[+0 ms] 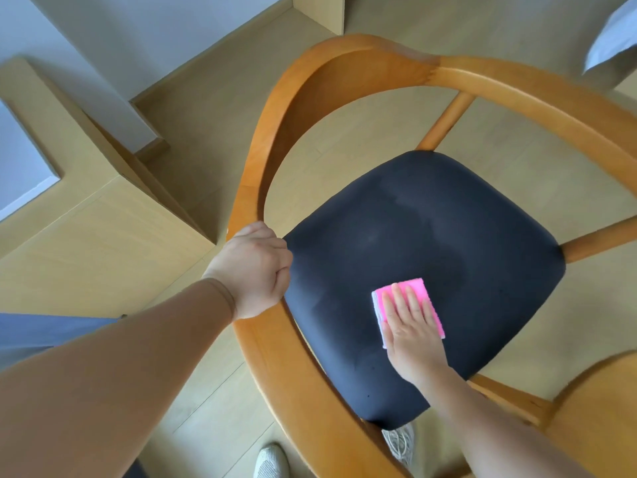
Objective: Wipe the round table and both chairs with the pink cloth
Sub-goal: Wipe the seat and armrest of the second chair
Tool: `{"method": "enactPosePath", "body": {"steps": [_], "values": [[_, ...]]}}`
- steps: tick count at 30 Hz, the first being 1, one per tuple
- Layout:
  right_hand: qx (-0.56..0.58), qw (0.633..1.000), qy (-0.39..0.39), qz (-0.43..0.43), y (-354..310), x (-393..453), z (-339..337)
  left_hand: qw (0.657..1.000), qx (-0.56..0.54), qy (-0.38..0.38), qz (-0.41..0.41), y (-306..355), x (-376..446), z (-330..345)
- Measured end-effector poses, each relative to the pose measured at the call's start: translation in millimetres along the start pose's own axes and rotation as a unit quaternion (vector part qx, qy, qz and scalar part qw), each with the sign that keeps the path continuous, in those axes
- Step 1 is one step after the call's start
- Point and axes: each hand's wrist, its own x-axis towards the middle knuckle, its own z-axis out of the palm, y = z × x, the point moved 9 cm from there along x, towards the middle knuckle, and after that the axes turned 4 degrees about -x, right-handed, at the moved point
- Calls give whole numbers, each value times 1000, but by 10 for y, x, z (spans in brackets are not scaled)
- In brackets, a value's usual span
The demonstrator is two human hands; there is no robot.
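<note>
A wooden chair with a curved armrest rail (pixel 362 63) and a dark navy seat cushion (pixel 431 243) fills the view from above. The folded pink cloth (pixel 418 291) lies on the near part of the cushion. My right hand (pixel 410 326) presses flat on it with straight fingers. My left hand (pixel 255 270) grips the chair's left armrest rail, fingers curled round it. A wooden curved edge (pixel 593 408) at the bottom right may be the round table or the second chair; I cannot tell which.
Light wooden cabinets (pixel 86 236) stand to the left of the chair, and pale wood flooring (pixel 213 132) lies around it. My white shoes (pixel 272 460) show below the chair. A white fabric (pixel 613 36) hangs at the top right corner.
</note>
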Motion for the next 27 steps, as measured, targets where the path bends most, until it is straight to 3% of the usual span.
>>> {"method": "enactPosePath", "body": {"steps": [5, 10, 15, 19, 24, 27], "values": [[-18, 990, 21, -138, -530, -451, 142, 1000, 5, -19, 12, 170, -48, -9], [-15, 966, 37, -256, -791, -833, 118, 994, 44, -90, 43, 691, -260, 216], [-18, 963, 23, -267, -723, -885, 119, 990, 54, -127, 17, 960, -301, 382], [3, 978, -24, -205, -486, -857, 175, 989, 60, -132, -31, 858, -269, 382], [-20, 973, -7, -231, -310, -822, 255, 990, 61, -119, -44, 861, -257, 321], [-31, 982, 9, -187, -57, -710, 217, 991, 55, -113, -42, 863, -269, 311]]}}
